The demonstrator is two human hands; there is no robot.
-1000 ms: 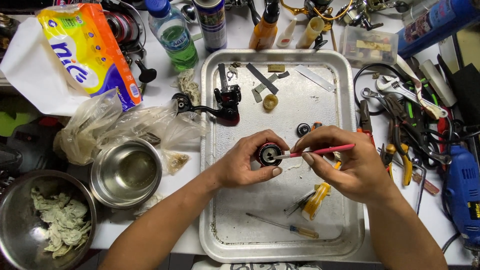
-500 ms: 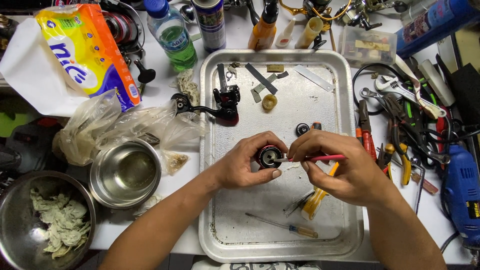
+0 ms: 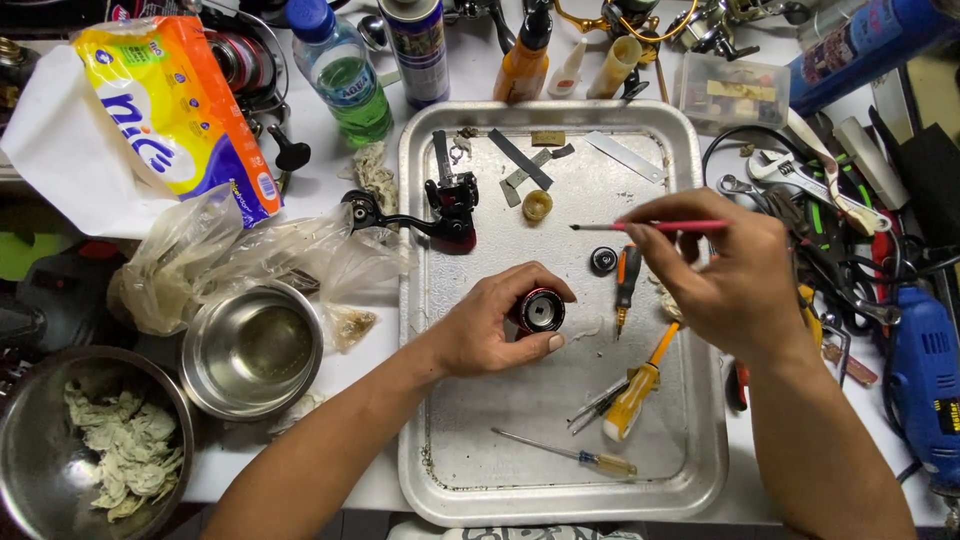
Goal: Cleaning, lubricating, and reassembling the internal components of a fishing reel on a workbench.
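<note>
Black round spool [image 3: 540, 310]: small, ring-shaped, with a red edge; lay low on the metal tray [image 3: 690, 440], near its middle. The left hand [image 3: 495, 325] was curled around it, thumb beneath and fingers over the top, gripping it with the open face turned up.

Red-handled brush [image 3: 650, 226]: thin, dark tip pointing left; pinched between thumb and fingertips of the right hand [image 3: 720, 275], which was closed on the handle. Brush was raised over the tray's right half, well apart from the spool.

Also on the tray:
- black and red reel body [image 3: 450, 205] with crank handle, at the upper left;
- small black cap [image 3: 603, 261], just right of centre, near the brush tip;
- orange-and-black screwdriver [image 3: 626, 285], beside the cap;
- yellow-handled screwdriver [image 3: 640, 385], partly under the right hand;
- thin clear-handled screwdriver [image 3: 570, 453], near the front rim;
- yellowish ring [image 3: 538, 205] and flat grey strips [image 3: 520, 160], near the far rim.

Off the tray, on the white surface [image 3: 350, 370]:
- steel bowl [image 3: 250, 350], left of the tray;
- larger bowl of crumpled tissue [image 3: 90, 460], at the lower left;
- yellow tissue pack [image 3: 170, 110], clear plastic bags [image 3: 220, 260] and green bottle [image 3: 345, 75], at the upper left;
- spanners and pliers [image 3: 810, 190], with a blue drill [image 3: 925, 380], at the right.
</note>
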